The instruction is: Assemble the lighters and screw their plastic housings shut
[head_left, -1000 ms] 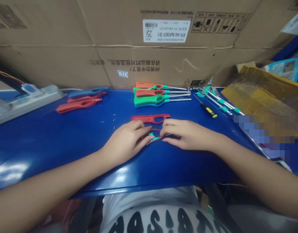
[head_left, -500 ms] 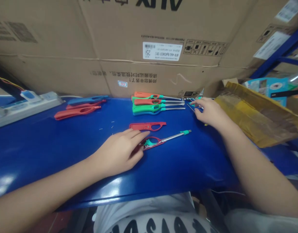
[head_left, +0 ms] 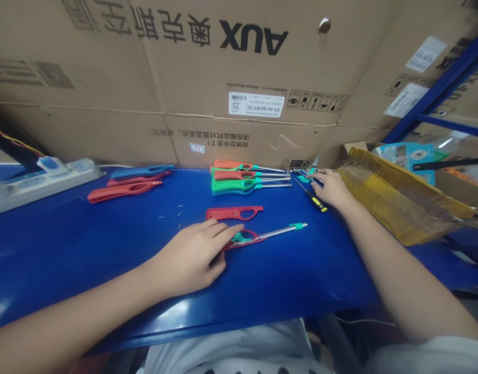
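My left hand (head_left: 195,254) rests on the blue tabletop, its fingers and thumb closed around the handle end of an opened red gas lighter (head_left: 258,237). A turquoise trigger shows inside this lighter, and a turquoise piece sits near the tip of its metal tube. Just behind lies the loose red half-shell (head_left: 234,212). At the back right, my right hand (head_left: 332,188) reaches with parted fingers to a little heap of turquoise and metal parts (head_left: 304,176); its fingertips touch the heap. Beside that hand a black-and-yellow screwdriver (head_left: 315,200) lies on the table.
Several assembled lighters (head_left: 233,182) lie stacked against the big cardboard box (head_left: 164,78). Red and blue handle shells (head_left: 125,188) are at the left, near a white power strip (head_left: 55,179). Small screws (head_left: 179,214) lie loose. A taped carton (head_left: 402,202) stands right.
My right hand has shifted off the screwdriver to the small parts, and the screwdriver's handle now shows. My left hand stays on the opened lighter. The view has tilted upward.
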`<state>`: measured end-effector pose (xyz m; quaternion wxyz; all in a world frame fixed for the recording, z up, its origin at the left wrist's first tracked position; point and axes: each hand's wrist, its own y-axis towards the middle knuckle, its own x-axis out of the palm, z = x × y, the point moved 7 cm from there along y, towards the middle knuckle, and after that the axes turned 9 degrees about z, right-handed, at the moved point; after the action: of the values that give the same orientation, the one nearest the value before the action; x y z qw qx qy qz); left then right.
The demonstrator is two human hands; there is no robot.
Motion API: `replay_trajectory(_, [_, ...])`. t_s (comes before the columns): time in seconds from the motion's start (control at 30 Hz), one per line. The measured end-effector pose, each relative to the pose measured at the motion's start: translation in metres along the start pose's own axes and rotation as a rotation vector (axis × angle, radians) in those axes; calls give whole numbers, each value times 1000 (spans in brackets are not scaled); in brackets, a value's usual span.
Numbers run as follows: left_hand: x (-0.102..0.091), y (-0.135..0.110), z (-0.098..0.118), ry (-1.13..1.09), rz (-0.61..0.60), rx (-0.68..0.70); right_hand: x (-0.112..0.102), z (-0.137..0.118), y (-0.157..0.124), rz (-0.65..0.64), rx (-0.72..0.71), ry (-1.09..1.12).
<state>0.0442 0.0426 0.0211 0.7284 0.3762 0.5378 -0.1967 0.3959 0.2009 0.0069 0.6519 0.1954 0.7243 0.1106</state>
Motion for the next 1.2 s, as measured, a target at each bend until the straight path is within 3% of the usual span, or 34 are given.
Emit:
replay_trajectory(0.27, [5, 1, -2, -85, 8, 17, 4, 9, 1, 17, 14, 23])
replay_trajectory(0.47, [6, 1, -2, -100, 21, 20, 11, 1, 0, -51, -66, 76])
replay_trajectory(0.6, [7, 2, -2, -88, 23, 31, 4, -4, 0, -55, -59, 100])
replay_trajectory(0.8, [6, 2, 0, -81, 36, 36, -18, 11, 6, 54, 83, 70])
replay_trajectory(0.97, [5, 1, 1, -76, 58, 44, -10, 32, 4, -29, 210, 32])
replay_trajectory(1.2, [5, 1, 3, -75, 41, 37, -7, 35, 14, -58, 290, 9])
